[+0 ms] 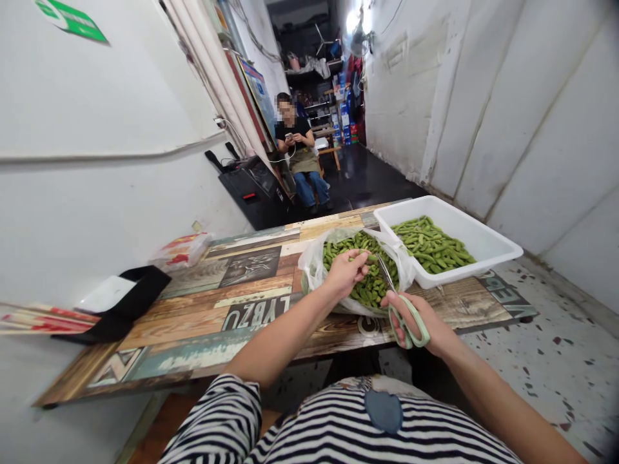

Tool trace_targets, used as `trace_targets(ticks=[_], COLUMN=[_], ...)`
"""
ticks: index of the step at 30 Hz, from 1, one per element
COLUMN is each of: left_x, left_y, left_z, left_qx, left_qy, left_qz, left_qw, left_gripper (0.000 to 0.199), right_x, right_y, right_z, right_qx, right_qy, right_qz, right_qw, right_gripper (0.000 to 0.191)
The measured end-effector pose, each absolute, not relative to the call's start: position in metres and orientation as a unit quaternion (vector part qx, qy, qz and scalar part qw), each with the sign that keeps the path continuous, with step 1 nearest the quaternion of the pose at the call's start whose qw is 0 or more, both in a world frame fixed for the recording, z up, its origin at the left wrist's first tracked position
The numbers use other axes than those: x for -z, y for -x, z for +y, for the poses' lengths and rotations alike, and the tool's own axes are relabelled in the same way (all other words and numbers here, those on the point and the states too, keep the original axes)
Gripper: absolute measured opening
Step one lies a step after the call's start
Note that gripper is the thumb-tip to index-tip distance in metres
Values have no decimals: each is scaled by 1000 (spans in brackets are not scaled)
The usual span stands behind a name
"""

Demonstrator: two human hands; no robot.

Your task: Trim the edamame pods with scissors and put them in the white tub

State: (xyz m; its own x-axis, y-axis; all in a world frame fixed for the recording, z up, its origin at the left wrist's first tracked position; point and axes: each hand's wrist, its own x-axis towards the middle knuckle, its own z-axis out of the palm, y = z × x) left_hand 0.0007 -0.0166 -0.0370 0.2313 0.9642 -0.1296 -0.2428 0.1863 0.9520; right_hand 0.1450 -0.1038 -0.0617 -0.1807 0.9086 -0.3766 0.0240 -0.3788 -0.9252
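Observation:
Over a white plastic bag full of green edamame pods, my left hand is closed in a pinch on an edamame pod. My right hand grips scissors by their pale green handles. The metal blades point up and left, with their tips close to the pinched pod; I cannot tell whether they touch it. Right of the bag, a white plastic tub holds more edamame pods in its left part. The bag's edge lies against the tub's near left side.
The wood-patterned table carries a black holder with chopsticks and a red-and-white plastic packet at left. Beyond it, a seated person holds a phone. A black case-like object stands by the left wall.

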Motion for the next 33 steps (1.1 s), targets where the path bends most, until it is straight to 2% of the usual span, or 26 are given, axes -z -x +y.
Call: trace_targets(ticks=[7, 10, 20, 25, 27, 30, 33], left_x=[26, 26, 27, 25, 17, 4, 3], left_y=[14, 16, 13, 21, 30, 45, 50], left_z=[-19, -22, -27, -26, -17, 2, 20], left_qx=[-366, -320, -276, -257, -279, -340, -345], left_qy=[-563, -591, -619, -588, -559, -487, -432], left_qz=[411, 437, 472, 455, 445, 410, 401], left_qw=[617, 598, 563, 618, 642, 692, 730], left_gripper=[23, 28, 28, 23, 16, 20, 12], right_x=[66, 69, 74, 70, 67, 63, 63], right_y=[-152, -153, -156, -155, -154, -154, -156], right_z=[-103, -101, -102, -102, -103, -105, -107], right_qx=[-609, -605, -594, -592, -599, -627, -663], right_qy=[510, 512, 506, 540, 541, 523, 501], right_qz=[-509, -522, -537, -516, -496, -460, -430], right_qw=[330, 316, 319, 303, 320, 349, 353], right_gripper=[45, 43, 46, 44, 42, 42, 44])
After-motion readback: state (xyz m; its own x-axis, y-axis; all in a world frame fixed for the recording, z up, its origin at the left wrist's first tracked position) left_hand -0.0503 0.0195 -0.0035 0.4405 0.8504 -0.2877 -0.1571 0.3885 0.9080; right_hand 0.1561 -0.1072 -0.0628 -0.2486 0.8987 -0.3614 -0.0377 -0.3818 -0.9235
